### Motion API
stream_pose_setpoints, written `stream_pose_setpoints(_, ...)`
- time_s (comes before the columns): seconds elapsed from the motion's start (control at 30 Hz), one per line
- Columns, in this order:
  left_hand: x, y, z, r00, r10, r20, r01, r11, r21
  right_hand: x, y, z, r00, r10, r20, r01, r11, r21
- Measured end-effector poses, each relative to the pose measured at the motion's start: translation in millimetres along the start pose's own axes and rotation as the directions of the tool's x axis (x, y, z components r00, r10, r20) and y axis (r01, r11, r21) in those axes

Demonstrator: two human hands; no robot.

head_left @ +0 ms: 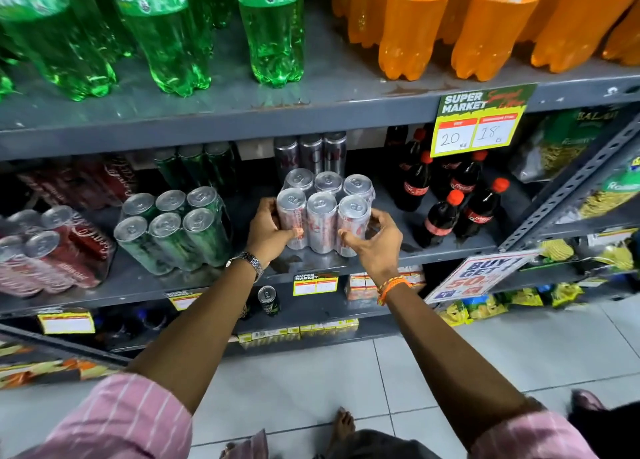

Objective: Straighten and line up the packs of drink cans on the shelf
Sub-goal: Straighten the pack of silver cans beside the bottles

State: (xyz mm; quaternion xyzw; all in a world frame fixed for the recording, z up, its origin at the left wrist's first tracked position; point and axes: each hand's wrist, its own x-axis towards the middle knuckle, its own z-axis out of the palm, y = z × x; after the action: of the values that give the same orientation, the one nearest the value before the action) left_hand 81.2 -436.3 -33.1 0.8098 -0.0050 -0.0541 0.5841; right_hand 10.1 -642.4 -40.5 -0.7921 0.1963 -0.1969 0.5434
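Observation:
A shrink-wrapped pack of silver cans point(323, 209) stands at the front of the middle shelf point(207, 282). My left hand point(268, 231) grips its left side and my right hand point(372, 242) grips its right front corner. Left of it stands a pack of green cans point(173, 228), turned slightly askew. A pack of red cans point(52, 247) lies tilted at the far left. More silver cans point(311, 152), green cans point(197, 166) and red cans point(90, 181) stand further back on the same shelf.
Small cola bottles point(457, 205) stand right of the silver pack. Large green bottles point(166, 32) and orange bottles point(485, 25) fill the shelf above. A price sign point(479, 122) hangs from that shelf's edge. A single can point(268, 299) stands on the shelf below. Snack packets point(588, 181) sit at the right.

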Motion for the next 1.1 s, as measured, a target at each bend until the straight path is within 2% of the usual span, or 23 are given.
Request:
stream_pose_setpoints(0.1, 7, 20, -7, 0.999, 0.021, 0.038, -0.022, 1.000, 0.019, -19, -14, 4, 0.998, -0.002, -0.062, 0.004, 1.000, 0.029)
stream_pose_setpoints(0.23, 30, 55, -6, 0.997, 0.013, 0.079, -0.003, 0.992, -0.123, -68, -34, 31, 0.985, -0.047, -0.165, 0.051, 0.998, 0.024)
stream_pose_setpoints(0.3, 41, 70, -1, 0.988, 0.005, 0.151, 0.008, 0.996, -0.089, -84, -45, 48, 0.993, -0.008, -0.120, 0.016, 0.997, 0.070)
stream_pose_setpoints(0.4, 45, 78, 5, 0.968, -0.007, 0.251, -0.008, 0.998, 0.061, -84, -53, 58, 0.994, 0.051, -0.093, -0.042, 0.994, 0.101)
stream_pose_setpoints(0.63, 30, 60, 2, 0.989, 0.011, 0.146, -0.019, 0.998, 0.054, -48, -46, 40, 0.993, 0.116, -0.033, -0.106, 0.971, 0.213)
stream_pose_setpoints(0.73, 8, 49, 1, 0.998, 0.018, 0.066, -0.027, 0.990, 0.140, -20, -46, 37, 0.985, 0.169, 0.022, -0.169, 0.952, 0.253)
stream_pose_setpoints(0.87, -20, 46, 4, 0.997, 0.017, 0.076, -0.034, 0.976, 0.217, 15, -46, 32, 0.986, 0.125, 0.110, -0.150, 0.953, 0.263)
stream_pose_setpoints(1.0, -25, 59, 2, 0.994, -0.068, 0.090, 0.044, 0.968, 0.246, 34, -45, 21, 0.974, 0.088, 0.209, -0.139, 0.960, 0.244)
stream_pose_setpoints(1.1, -12, 77, -3, 0.993, -0.038, 0.114, 0.014, 0.978, 0.207, 23, -42, 14, 0.983, 0.111, 0.147, -0.150, 0.944, 0.293)
